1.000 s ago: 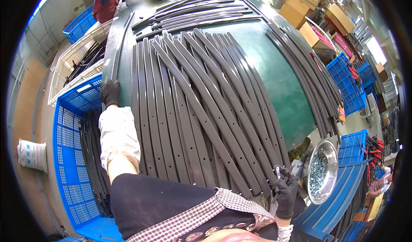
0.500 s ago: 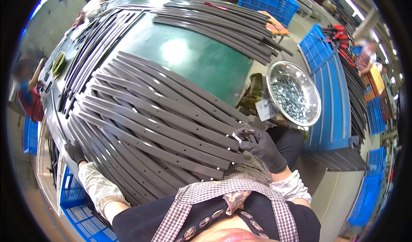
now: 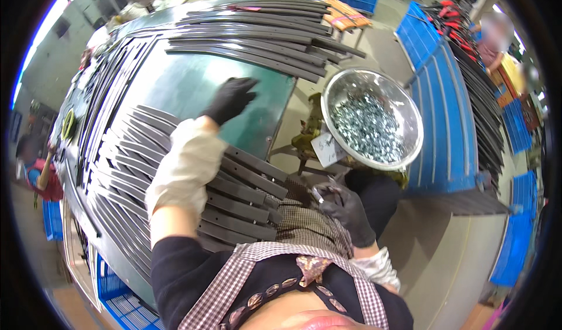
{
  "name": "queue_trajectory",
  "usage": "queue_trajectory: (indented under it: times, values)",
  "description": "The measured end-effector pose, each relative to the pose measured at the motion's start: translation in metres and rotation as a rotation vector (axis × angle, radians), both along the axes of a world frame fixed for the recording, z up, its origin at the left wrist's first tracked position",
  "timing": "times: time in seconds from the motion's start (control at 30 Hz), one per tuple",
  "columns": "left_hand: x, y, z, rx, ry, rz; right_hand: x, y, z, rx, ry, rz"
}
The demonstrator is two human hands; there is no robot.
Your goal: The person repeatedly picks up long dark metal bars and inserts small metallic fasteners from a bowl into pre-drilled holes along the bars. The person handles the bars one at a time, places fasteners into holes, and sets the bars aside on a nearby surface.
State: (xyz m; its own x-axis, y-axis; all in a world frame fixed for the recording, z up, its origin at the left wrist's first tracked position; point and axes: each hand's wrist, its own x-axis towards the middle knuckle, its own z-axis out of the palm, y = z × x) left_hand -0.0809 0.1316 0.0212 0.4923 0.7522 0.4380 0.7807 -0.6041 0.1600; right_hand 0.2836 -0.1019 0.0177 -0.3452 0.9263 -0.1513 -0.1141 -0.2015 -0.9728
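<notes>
Pinching a small silvery piece (image 3: pixel 317 195), the right hand (image 3: pixel 348 209) has its grip clamped at four o'clock; the left hand (image 3: pixel 230 100), fingers apart and empty, hovers at eleven over the green tabletop (image 3: pixel 187 75). Many strips (image 3: pixel 133 181) lie loose at nine, and plenty of fasteners (image 3: pixel 372 128) remain at two; finished strips cannot be told apart. They look dark, slender, smooth, hole-punched.

Left hand (image 3: pixel 231 100) gone from left edge of table (image 3: pixel 263 105), now above bare green part; right hand (image 3: pixel 346 210) drawn back from ends of strips (image 3: pixel 237 208).
</notes>
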Motion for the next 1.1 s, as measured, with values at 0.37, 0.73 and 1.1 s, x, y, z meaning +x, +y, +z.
queue_trajectory:
  times: [0.37,0.73,1.1]
  values:
    - [0.100,0.100,-0.043,-0.045,-0.003,0.103,0.049,0.010,-0.024,-0.210,-0.048,-0.221]
    - [0.090,-0.031,-0.041,-0.231,-0.030,-0.237,0.018,0.036,-0.017,-0.071,-0.082,-0.107]
    - [0.088,-0.094,-0.014,-0.477,-0.038,-0.336,0.017,0.040,-0.062,0.292,-0.334,-0.170]
